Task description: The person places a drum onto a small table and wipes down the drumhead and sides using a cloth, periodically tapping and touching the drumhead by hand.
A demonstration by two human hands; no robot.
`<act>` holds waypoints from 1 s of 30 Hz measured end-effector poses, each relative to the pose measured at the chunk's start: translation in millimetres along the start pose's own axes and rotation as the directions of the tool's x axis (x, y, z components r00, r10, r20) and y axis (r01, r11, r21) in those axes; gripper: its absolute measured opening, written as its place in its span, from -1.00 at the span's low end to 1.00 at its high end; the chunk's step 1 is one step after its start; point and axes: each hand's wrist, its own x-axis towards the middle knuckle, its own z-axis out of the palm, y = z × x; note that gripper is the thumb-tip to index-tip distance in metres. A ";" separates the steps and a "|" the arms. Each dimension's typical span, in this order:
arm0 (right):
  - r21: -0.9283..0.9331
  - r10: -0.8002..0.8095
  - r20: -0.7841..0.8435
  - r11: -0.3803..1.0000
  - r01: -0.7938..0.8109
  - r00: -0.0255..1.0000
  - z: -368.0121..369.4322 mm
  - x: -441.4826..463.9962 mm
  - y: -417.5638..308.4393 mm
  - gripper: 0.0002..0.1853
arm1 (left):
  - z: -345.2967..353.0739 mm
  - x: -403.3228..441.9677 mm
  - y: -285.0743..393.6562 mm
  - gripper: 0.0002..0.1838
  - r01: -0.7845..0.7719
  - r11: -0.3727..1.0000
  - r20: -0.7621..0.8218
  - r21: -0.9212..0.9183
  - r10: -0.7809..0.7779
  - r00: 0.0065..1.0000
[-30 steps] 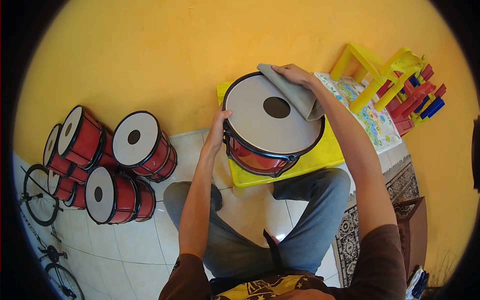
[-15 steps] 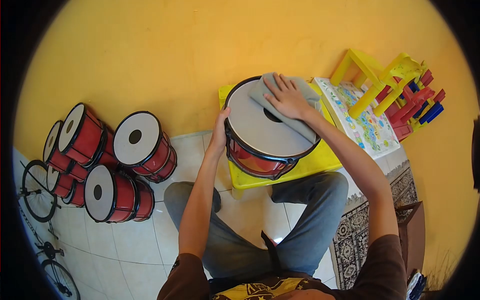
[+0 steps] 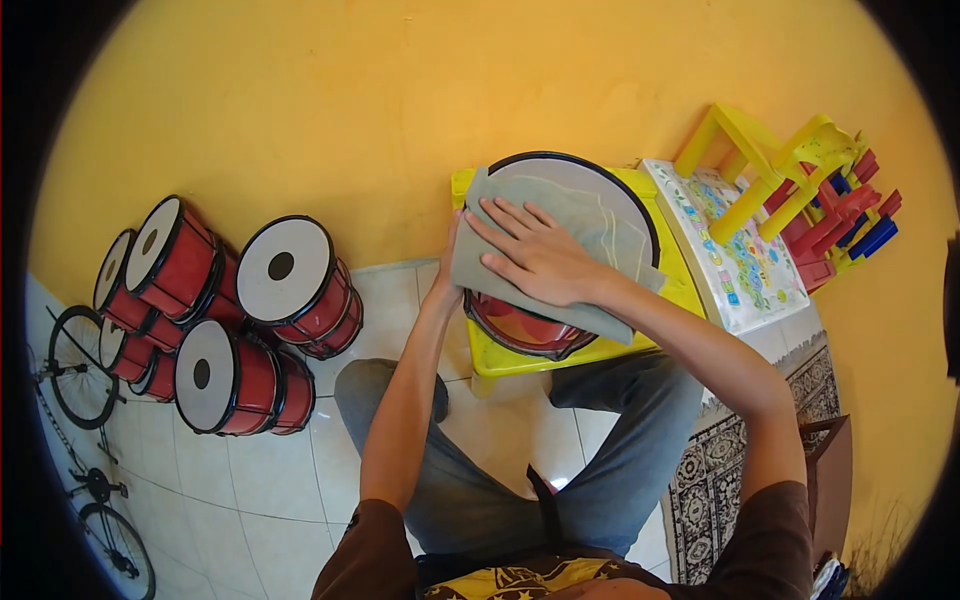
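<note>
A red drum [image 3: 525, 328] with a black rim and a pale head stands on a yellow table [image 3: 685, 265]. Spread over much of the drum head is a grey-green cloth [image 3: 560, 205], which also hangs past the rim at the front. My right hand [image 3: 535, 255] lies flat on the cloth with its fingers spread. At the drum's left side, my left hand [image 3: 447, 270] holds the rim; the cloth edge hides part of its fingers.
Several red drums [image 3: 245, 380] stand on the tiled floor at the left, near a bicycle [image 3: 85, 370]. To the right are a patterned table [image 3: 730, 240], upturned yellow furniture [image 3: 745, 215], a rug [image 3: 710, 490] and a brown wooden object [image 3: 830, 480].
My right hand has moved the cloth from the drum head's right side to its left and front, opening it out. My left hand has stayed at the drum's left side.
</note>
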 end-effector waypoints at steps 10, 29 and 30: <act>-0.052 0.224 -0.042 0.973 -0.226 0.974 7.0 46.8 45.3 -0.25 | -13.0 5.4 6.3 -0.36 0.060 0.974 -0.101 0.219 -0.039 0.994; -0.156 0.369 0.119 0.924 -0.350 0.922 -37.5 -67.7 76.5 -0.27 | -0.7 -0.6 23.3 -0.34 0.062 0.949 -0.106 0.311 -0.031 0.994; -0.154 0.356 0.127 0.929 -0.336 0.926 -39.1 -73.5 71.2 -0.27 | -0.3 -0.7 23.0 -0.33 0.065 0.949 -0.113 0.308 -0.031 0.993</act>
